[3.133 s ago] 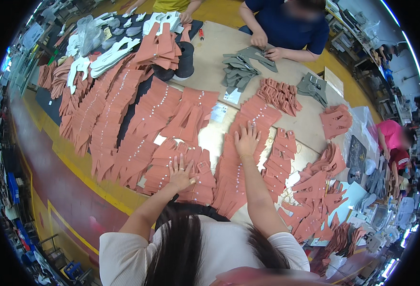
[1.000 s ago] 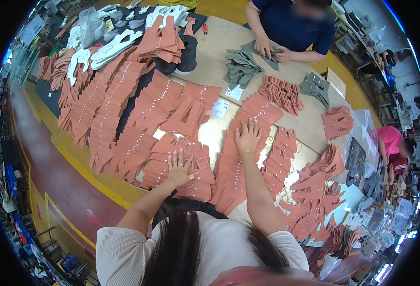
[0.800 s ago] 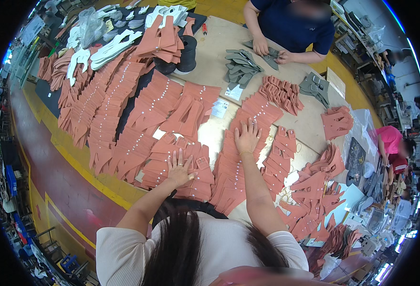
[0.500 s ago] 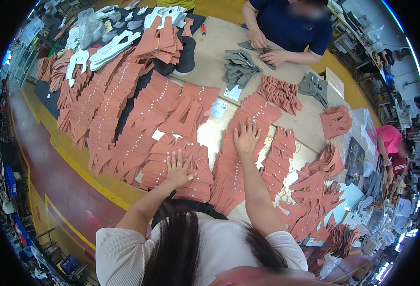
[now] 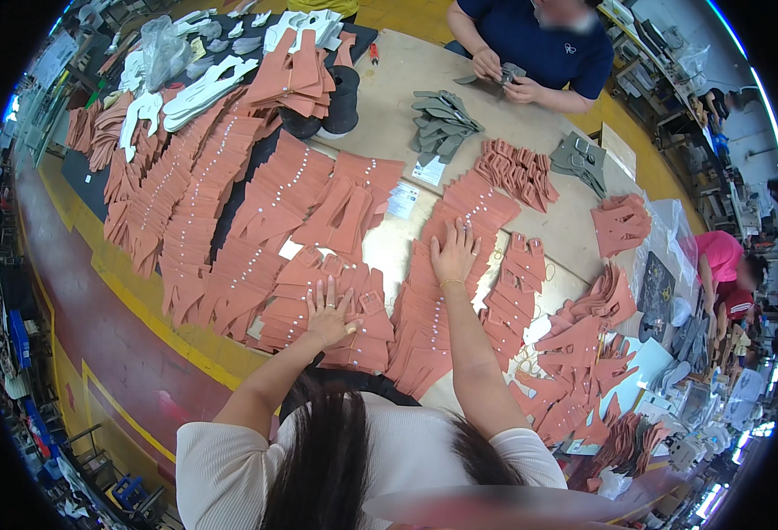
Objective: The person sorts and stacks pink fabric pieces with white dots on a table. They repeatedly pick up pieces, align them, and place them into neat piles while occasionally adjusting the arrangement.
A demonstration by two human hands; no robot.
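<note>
Head view: left hand (image 5: 329, 311) flat, fingers spread, on terracotta cut pieces (image 5: 323, 305); right hand (image 5: 453, 253) splayed on next overlapped row (image 5: 424, 309); most rows look laid, loose heaps (image 5: 583, 389) at right prob. still unsorted.

Both forearms reach forward from the lower edge. The left hand (image 5: 329, 314) lies palm down, fingers (image 5: 323, 287) spread. The right hand (image 5: 453, 256) stretches farther ahead, flat, fingers fanned, wrist straight.
</note>
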